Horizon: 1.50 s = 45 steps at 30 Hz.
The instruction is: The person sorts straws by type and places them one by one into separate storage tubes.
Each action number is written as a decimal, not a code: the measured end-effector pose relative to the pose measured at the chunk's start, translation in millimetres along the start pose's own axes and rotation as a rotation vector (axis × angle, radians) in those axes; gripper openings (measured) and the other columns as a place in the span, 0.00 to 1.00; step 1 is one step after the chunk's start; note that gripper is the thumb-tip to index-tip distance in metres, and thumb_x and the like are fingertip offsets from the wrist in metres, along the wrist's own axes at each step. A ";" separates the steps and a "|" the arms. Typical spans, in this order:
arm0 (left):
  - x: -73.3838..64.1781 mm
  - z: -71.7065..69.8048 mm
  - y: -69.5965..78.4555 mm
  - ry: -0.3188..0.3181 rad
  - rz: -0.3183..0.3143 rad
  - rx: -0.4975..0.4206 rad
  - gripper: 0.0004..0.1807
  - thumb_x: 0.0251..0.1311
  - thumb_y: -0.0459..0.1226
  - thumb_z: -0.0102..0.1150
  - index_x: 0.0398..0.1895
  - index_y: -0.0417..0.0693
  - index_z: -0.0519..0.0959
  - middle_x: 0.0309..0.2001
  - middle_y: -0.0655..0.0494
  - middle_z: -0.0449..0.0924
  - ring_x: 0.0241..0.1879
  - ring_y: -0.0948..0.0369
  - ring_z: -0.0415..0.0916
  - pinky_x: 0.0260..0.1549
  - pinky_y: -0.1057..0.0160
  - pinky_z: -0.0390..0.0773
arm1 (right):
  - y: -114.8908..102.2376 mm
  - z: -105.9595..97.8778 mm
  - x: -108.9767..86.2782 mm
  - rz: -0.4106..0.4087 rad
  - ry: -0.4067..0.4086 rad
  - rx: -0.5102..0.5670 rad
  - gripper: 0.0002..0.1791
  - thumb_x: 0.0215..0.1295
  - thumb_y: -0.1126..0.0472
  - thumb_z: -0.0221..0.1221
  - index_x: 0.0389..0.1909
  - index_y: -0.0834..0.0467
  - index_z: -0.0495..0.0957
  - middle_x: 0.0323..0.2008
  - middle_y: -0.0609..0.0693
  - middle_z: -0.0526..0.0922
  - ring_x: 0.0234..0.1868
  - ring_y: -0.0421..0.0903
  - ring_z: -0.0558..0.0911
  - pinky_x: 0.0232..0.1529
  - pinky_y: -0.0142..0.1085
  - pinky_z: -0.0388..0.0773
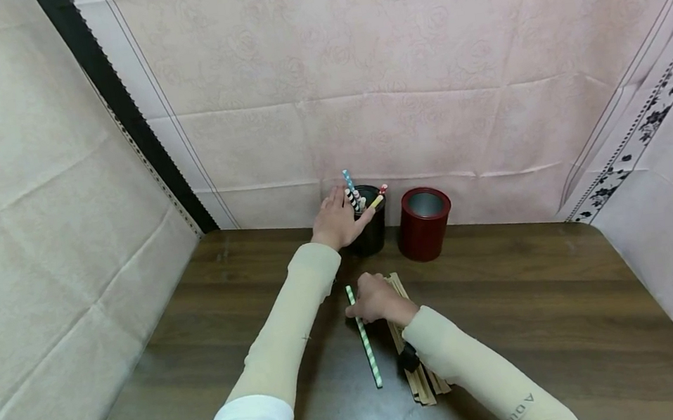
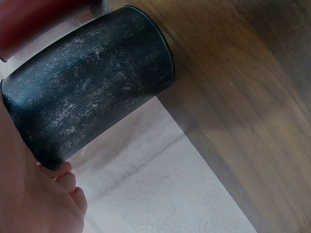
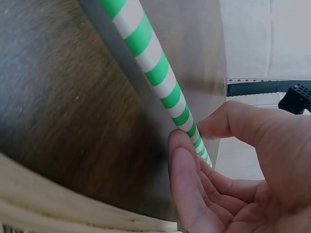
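The left hand (image 1: 335, 224) curls round the rim of the black cup (image 1: 373, 237), which stands upright at the back of the tabletop (image 1: 547, 303) with several patterned straws (image 1: 348, 181) poking out of it. The right hand (image 1: 378, 298) pinches the green straw (image 1: 368, 351), green-and-white striped, between thumb and fingers, in front of the black cup. Tan strips (image 1: 420, 387) lie partly under the right forearm. The red cup (image 1: 422, 240) stands upright just right of the black cup.
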<state>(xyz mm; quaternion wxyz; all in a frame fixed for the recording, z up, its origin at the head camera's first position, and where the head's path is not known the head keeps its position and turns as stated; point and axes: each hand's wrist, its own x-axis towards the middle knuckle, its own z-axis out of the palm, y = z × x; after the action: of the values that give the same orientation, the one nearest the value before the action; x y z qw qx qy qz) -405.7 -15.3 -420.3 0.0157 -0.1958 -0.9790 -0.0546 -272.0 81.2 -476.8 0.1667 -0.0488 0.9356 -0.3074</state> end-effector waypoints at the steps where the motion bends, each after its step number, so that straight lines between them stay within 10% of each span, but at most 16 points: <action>1: -0.2 -0.2 0.1 0.000 0.000 0.003 0.53 0.78 0.70 0.22 0.83 0.34 0.52 0.87 0.44 0.41 0.88 0.51 0.38 0.86 0.56 0.47 | 0.4 -1.0 -0.9 -0.006 0.002 -0.007 0.20 0.65 0.57 0.72 0.14 0.59 0.83 0.14 0.50 0.84 0.19 0.46 0.85 0.24 0.33 0.78; 11: 0.5 0.6 -0.8 0.001 0.004 0.007 0.53 0.78 0.70 0.21 0.84 0.34 0.51 0.88 0.44 0.40 0.88 0.51 0.38 0.85 0.56 0.47 | 5.9 -17.2 -13.7 -0.056 -0.002 -0.062 0.22 0.66 0.55 0.71 0.12 0.59 0.84 0.16 0.54 0.86 0.22 0.52 0.88 0.33 0.36 0.82; 28: -0.3 0.3 -0.6 -0.004 -0.007 0.000 0.52 0.77 0.70 0.21 0.83 0.36 0.55 0.88 0.45 0.40 0.88 0.52 0.37 0.86 0.56 0.46 | 11.9 -66.8 -31.2 -0.079 0.082 -0.137 0.34 0.68 0.55 0.70 0.03 0.52 0.68 0.04 0.41 0.63 0.08 0.36 0.59 0.12 0.28 0.56; 40: 1.9 0.3 -0.7 -0.010 -0.006 -0.009 0.53 0.77 0.70 0.21 0.84 0.35 0.53 0.88 0.45 0.39 0.88 0.52 0.36 0.86 0.56 0.45 | 4.2 -118.9 -42.9 -0.234 0.287 -0.172 0.31 0.65 0.57 0.69 0.06 0.49 0.65 0.06 0.39 0.57 0.10 0.37 0.56 0.16 0.30 0.53; 45: 2.4 1.4 -0.2 -0.020 -0.019 0.006 0.53 0.77 0.71 0.20 0.85 0.37 0.50 0.88 0.46 0.39 0.88 0.53 0.34 0.86 0.56 0.44 | -4.4 -139.1 -45.7 -0.254 0.397 -0.189 0.17 0.64 0.56 0.69 0.16 0.55 0.80 0.10 0.42 0.71 0.12 0.38 0.67 0.20 0.31 0.67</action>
<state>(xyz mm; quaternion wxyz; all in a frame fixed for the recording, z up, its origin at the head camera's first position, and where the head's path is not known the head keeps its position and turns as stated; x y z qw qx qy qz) -407.9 -14.4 -421.6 0.0058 -0.1869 -0.9811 -0.0501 -276.7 164.2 -356.2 -0.0658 -0.1201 0.9608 -0.2409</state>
